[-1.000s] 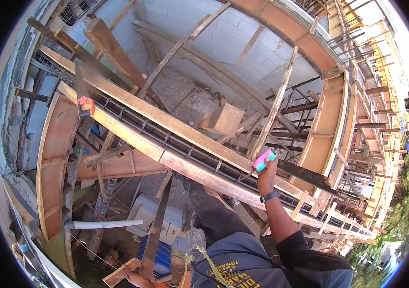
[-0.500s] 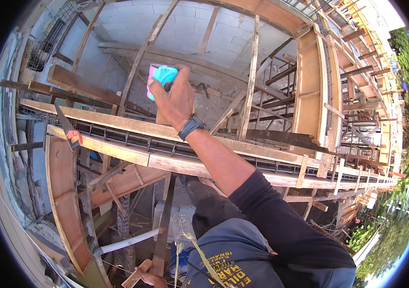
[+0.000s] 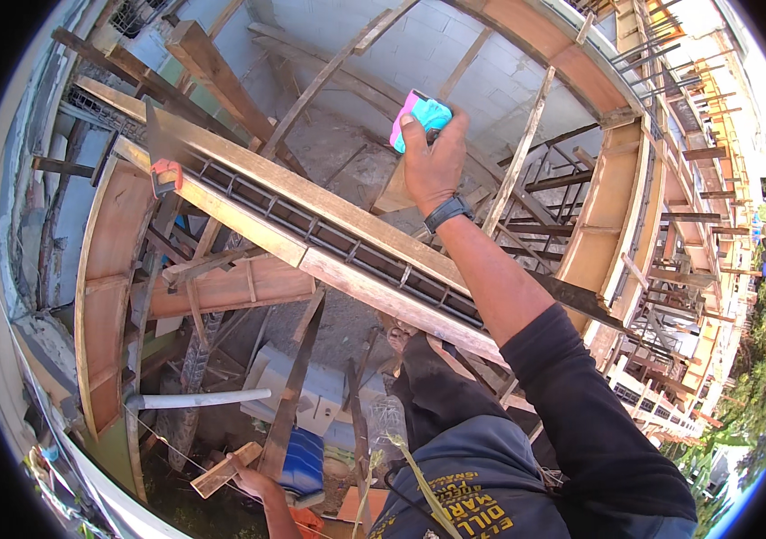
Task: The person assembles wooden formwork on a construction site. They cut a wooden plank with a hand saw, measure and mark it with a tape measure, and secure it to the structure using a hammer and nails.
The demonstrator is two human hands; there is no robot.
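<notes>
Firm fingers seemed wise: right hand (image 3: 434, 171) grasped a boxy pink-and-turquoise tape measure (image 3: 426, 116), left hand (image 3: 255, 480) a brown wooden board (image 3: 217, 473).

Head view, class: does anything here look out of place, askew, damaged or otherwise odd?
The red-handled metal handsaw looks oddly placed: it is left unheld at the long, narrow wooden beam formwork, its handle by the near board, where it could perhaps get knocked off.

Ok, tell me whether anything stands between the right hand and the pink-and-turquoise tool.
Nothing visible does: the bare right hand grips the pink-and-turquoise tool directly.
</notes>
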